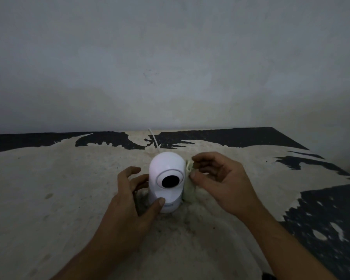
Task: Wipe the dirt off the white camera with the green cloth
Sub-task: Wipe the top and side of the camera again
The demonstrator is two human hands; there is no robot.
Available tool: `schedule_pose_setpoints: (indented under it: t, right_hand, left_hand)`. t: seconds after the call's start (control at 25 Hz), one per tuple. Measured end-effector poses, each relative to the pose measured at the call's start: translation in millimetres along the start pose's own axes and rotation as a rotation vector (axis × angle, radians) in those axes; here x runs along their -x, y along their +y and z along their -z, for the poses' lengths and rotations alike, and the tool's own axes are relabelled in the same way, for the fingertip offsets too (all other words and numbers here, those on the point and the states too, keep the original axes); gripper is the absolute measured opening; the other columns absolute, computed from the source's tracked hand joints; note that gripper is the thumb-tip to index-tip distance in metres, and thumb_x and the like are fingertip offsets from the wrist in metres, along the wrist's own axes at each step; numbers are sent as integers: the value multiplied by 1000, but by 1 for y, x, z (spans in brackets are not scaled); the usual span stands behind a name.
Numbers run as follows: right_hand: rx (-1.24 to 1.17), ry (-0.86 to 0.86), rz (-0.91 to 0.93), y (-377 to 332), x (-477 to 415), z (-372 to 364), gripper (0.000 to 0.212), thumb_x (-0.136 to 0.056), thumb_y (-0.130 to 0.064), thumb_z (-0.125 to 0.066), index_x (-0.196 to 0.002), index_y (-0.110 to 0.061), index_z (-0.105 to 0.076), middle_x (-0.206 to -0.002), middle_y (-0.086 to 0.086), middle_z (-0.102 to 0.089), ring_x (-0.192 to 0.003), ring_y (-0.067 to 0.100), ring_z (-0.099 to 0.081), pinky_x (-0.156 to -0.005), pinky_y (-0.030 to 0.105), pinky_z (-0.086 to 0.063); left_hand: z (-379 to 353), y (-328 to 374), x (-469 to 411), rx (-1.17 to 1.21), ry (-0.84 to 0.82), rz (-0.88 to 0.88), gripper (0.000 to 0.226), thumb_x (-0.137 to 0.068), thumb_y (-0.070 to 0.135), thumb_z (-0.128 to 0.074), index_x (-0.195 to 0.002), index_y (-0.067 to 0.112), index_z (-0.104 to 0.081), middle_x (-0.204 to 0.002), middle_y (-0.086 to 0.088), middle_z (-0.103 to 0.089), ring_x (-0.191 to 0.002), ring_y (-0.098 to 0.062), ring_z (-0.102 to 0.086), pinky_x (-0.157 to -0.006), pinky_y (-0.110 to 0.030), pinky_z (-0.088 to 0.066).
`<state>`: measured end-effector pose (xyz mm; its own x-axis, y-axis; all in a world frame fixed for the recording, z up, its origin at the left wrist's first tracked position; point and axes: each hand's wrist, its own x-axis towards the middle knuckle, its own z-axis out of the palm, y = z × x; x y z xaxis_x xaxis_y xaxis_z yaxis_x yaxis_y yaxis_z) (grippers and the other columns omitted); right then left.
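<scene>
1. Cameras: one. A single white camera [167,179] stands upright in front of me.
2. Lenses: one dark lens [170,181] on that camera.
3. Cloths: one pale green cloth [190,185].
4. Hands: two, my left hand [129,205] and my right hand [220,182].
5. Cables: one white cable [154,140].
6. Tables: one table [49,188].

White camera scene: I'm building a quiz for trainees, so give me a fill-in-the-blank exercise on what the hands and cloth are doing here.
1. The white camera stands ____ on the worn table.
2. The left hand steadies the camera, its thumb resting near the ____.
3. The green cloth is held by the ____ hand.
4. The right hand presses the cloth against the camera's ____ side.

Missing words: upright; base; right; right
</scene>
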<state>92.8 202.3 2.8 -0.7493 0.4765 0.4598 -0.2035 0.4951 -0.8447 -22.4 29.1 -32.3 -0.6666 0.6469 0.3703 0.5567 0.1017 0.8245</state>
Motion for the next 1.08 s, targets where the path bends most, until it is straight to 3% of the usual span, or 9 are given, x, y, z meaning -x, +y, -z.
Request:
schedule_pose_setpoints:
  t: [0.16, 0.36, 0.48, 0.64, 0.76, 0.88, 0.96, 1.08]
  right_hand:
    - [94, -59, -89, 3, 2, -10, 22, -91, -11, -61, -99, -31, -67, -95, -10, -72, -90, 6, -67, -81, 24, -55]
    - [95, -4, -33, -3, 2, -15, 25, -92, -14, -58, -115, -18, -67, -108, -10, -69, -100, 0, -63, -84, 16, -51]
    - [89, 12, -60, -1, 3, -19, 27, -93, -16, -58, -117, -24, -65, -111, -14, -68, -103, -3, -62, -89, 23, -53]
    - [84, 29, 21, -3, 1, -19, 29, -92, -13, -57, -120, -17, -64, -118, -8, -67, -111, 1, -60, -95, 25, -49]
    - [45, -9, -40, -1, 2, -22, 31, -96, -19, -49, -124, -22, -61, -123, -10, -64, -115, 3, -57, -98, 29, -48]
    - [68, -32, -64, -3, -2, -27, 31, -99, -22, -42, -126, -24, -59, -125, -12, -62, -115, -3, -54, -97, 18, -45]
    - [93, -66, -8, -14, -8, -31, 32, -102, -26, -37, -123, -21, -61, -123, -10, -63, -114, -3, -54, -95, 14, -43]
    - [288, -174, 183, -26, -13, -43, 36, -100, -28, -34, -116, -16, -64, -120, -6, -63, -117, 0, -50, -102, 19, -37]
  left_hand:
    - [-1, -1, 0, -15, 3, 3, 73, -72, 30, -68, -117, 41, -12, -134, 2, -49, -106, -2, -44, -97, -24, -35]
    - [-1, 0, 0, -17, -5, 10, 73, -72, 30, -68, -117, 42, -11, -134, 3, -49, -106, -1, -43, -97, -22, -33]
    - [-1, 1, 0, -23, -7, 6, 73, -73, 29, -68, -117, 40, -11, -134, 3, -49, -106, 0, -42, -97, -21, -32]
    - [0, 0, -1, -13, -21, 19, 75, -74, 29, -67, -122, 40, -10, -135, 4, -48, -108, 0, -42, -98, -25, -35]
    - [1, -1, 0, 4, -22, 14, 73, -74, 30, -67, -119, 42, -10, -134, 6, -49, -109, 0, -44, -98, -24, -36]
    - [1, 0, -1, 16, -23, 21, 75, -74, 29, -68, -118, 43, -9, -134, 7, -50, -109, 1, -43, -96, -22, -34]
    - [0, -1, -1, 30, -18, 29, 78, -73, 30, -68, -122, 41, -9, -132, 8, -50, -107, 2, -43, -93, -18, -34]
    - [0, -3, -2, 48, -19, 36, 80, -69, 36, -68, -122, 40, -8, -130, 9, -50, -105, 1, -44, -84, -10, -36]
